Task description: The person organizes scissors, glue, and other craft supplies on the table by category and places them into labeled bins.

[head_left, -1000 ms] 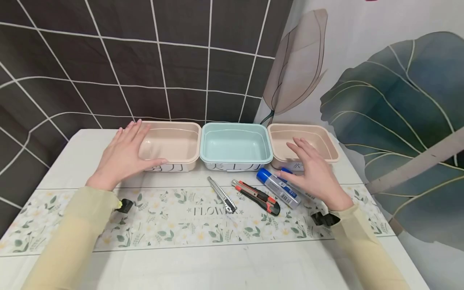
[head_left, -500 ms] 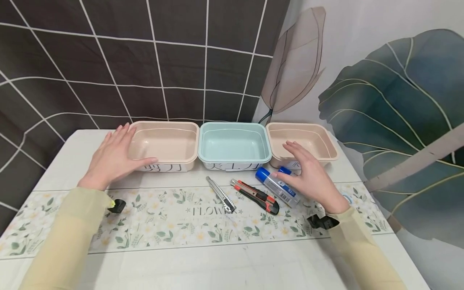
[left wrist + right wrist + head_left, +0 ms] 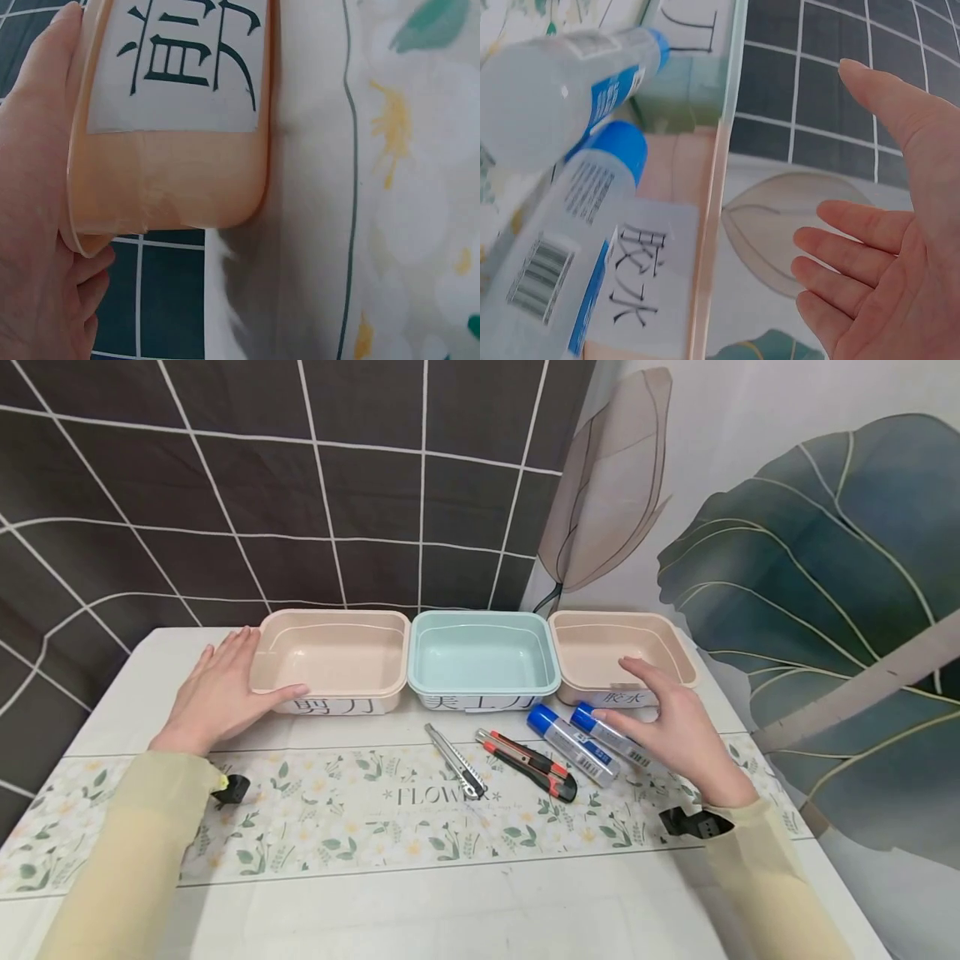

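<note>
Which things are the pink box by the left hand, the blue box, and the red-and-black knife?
Pink box (image 3: 176, 180): left wrist view, on its front wall.
Blue box (image 3: 483, 656): head view, on its bare inside.
Red-and-black knife (image 3: 528, 767): head view, on its handle.

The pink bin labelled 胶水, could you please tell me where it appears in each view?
Head: the pink bin is at the row's right end, beside the blue bin.
Left wrist: not in it; the other pink bin shows there.
Right wrist: left of centre, mostly lower half.
Shared landmark: dark grid backdrop, in all three.
</note>
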`<state>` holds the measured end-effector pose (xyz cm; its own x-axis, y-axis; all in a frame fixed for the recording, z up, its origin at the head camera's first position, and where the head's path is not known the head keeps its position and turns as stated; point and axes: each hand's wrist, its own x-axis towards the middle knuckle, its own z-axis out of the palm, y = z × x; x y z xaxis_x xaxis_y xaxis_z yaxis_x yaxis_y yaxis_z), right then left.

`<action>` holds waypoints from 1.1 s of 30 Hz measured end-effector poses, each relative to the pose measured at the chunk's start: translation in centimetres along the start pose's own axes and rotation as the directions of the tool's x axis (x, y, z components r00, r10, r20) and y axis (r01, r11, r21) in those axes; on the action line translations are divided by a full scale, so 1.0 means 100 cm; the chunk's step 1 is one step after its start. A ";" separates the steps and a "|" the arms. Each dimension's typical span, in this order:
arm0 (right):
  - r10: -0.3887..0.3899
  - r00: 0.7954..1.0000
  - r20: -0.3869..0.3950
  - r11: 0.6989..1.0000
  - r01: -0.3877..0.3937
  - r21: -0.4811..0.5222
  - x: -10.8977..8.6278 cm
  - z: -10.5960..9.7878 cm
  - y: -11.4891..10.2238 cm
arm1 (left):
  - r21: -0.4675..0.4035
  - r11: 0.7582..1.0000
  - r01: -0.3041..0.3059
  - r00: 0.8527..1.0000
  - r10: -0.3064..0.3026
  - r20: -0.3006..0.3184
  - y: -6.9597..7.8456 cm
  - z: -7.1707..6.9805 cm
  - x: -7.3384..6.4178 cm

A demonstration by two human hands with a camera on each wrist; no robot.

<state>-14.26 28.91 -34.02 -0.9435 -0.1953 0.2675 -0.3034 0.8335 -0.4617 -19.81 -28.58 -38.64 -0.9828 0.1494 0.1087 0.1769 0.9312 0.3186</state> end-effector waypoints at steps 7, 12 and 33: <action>0.052 0.998 -0.025 0.999 -0.052 0.000 -0.007 -0.008 0.015 | -0.005 1.000 -0.015 1.000 0.015 -0.005 0.000 0.001 0.000; 0.115 0.993 -0.019 0.993 -0.115 -0.008 -0.012 -0.015 0.028 | -0.017 1.000 -0.014 1.000 0.014 -0.007 -0.001 0.003 0.000; 0.360 0.931 0.055 0.933 -0.358 -0.047 -0.044 -0.035 0.082 | -0.034 0.999 -0.010 1.000 0.010 -0.012 -0.001 0.004 0.001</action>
<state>-12.08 38.36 -36.04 -0.9953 0.0901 0.0368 0.0610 0.8716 -0.4863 -19.89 -28.53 -39.00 -0.9803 0.1545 0.1231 0.1885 0.9179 0.3492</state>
